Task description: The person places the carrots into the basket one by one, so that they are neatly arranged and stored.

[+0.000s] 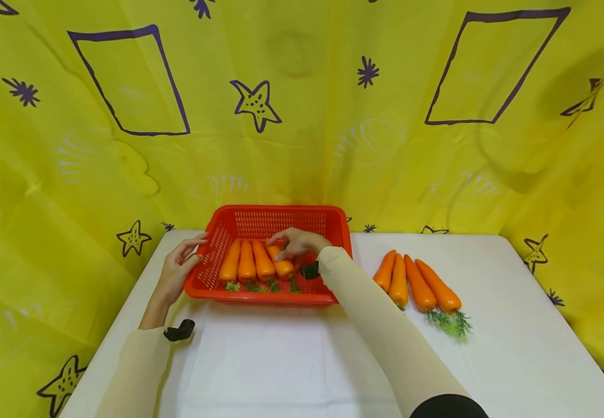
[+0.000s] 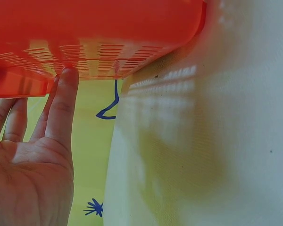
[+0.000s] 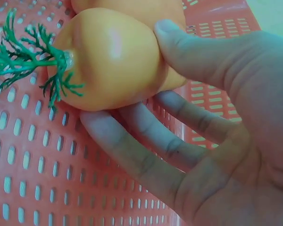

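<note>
A red plastic basket [image 1: 270,297] with slotted walls stands on the table. Several orange carrots [image 1: 246,261] with green tops lie side by side inside it. My right hand [image 1: 300,244] reaches into the basket and grips the rightmost carrot [image 3: 113,59], thumb on one side and fingers along the other. This carrot lies against its neighbour, its leafy top [image 3: 33,61] towards the near wall. At the basket's left end, my left hand [image 1: 178,267] touches the outside of the rim with fairly straight fingers. The left wrist view shows its fingers [image 2: 61,113] against the slotted wall.
Several more carrots [image 1: 422,284] lie on the white table [image 1: 510,325] right of the basket, partly behind my right forearm. A yellow curtain [image 1: 302,145] with dark star drawings hangs behind the table and along both sides.
</note>
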`<state>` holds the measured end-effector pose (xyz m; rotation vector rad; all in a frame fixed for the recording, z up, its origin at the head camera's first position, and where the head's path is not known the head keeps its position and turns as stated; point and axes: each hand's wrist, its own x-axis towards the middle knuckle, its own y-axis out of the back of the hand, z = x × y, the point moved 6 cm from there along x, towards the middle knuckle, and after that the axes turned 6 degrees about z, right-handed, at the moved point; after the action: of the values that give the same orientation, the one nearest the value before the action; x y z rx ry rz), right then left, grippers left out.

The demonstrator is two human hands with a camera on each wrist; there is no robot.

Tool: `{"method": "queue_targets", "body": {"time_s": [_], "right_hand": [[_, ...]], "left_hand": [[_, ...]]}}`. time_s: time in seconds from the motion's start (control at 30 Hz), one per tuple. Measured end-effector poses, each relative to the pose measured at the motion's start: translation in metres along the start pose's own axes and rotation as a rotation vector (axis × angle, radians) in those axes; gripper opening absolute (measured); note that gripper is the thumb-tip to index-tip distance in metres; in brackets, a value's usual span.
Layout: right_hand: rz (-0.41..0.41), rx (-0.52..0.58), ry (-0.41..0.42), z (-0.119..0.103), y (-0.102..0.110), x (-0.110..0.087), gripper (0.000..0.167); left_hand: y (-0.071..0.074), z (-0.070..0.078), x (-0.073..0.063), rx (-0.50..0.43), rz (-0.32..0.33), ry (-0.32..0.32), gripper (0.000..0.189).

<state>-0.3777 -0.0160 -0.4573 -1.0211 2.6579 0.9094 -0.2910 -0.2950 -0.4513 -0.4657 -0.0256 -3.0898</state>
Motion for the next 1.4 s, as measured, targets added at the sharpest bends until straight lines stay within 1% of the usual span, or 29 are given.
{"method": "queue_targets", "body": {"time_s": [0.07, 0.2, 0.3, 0.5, 0.7, 0.87, 1.03, 1.1, 1.2, 1.3, 1.4], "right_hand": [[-0.012, -0.019, 0.013, 0.002, -0.001, -0.001, 0.055], [-0.011, -0.140, 0.072, 0.002, 0.001, -0.002, 0.058], [-0.009, -0.214, 0.097, -0.001, 0.002, -0.003, 0.060], [-0.029, -0.273, 0.108, -0.006, 0.005, -0.008, 0.063], [-0.047, -0.399, 0.112, -0.012, 0.012, -0.017, 0.069], [-0.024, -0.529, 0.147, -0.022, 0.020, -0.027, 0.070], [-0.013, -0.580, 0.235, -0.033, 0.027, -0.043, 0.069], [-0.006, -0.601, 0.287, -0.037, 0.030, -0.051, 0.068], [0.032, -0.643, 0.357, -0.042, 0.035, -0.064, 0.065], [0.077, -0.667, 0.406, -0.046, 0.041, -0.081, 0.064], [0.118, -0.667, 0.441, -0.048, 0.048, -0.098, 0.063]], "left_hand": [[-0.001, -0.002, 0.000, -0.009, -0.004, 0.002, 0.033], [-0.003, -0.001, 0.001, -0.008, -0.011, 0.002, 0.033], [-0.003, 0.000, 0.003, 0.001, -0.008, 0.008, 0.032], [-0.003, 0.000, 0.003, 0.008, -0.002, 0.009, 0.033], [-0.004, 0.001, 0.003, 0.008, -0.010, 0.003, 0.033], [-0.003, 0.000, 0.003, 0.011, -0.001, 0.019, 0.031], [-0.004, 0.000, 0.001, 0.021, 0.003, 0.025, 0.031], [-0.004, 0.000, 0.001, 0.020, 0.006, 0.027, 0.031], [-0.003, 0.000, 0.000, 0.018, 0.006, 0.028, 0.031], [-0.002, 0.000, -0.001, 0.016, 0.009, 0.033, 0.031], [-0.001, 0.000, -0.002, 0.014, 0.003, 0.031, 0.031]]}}
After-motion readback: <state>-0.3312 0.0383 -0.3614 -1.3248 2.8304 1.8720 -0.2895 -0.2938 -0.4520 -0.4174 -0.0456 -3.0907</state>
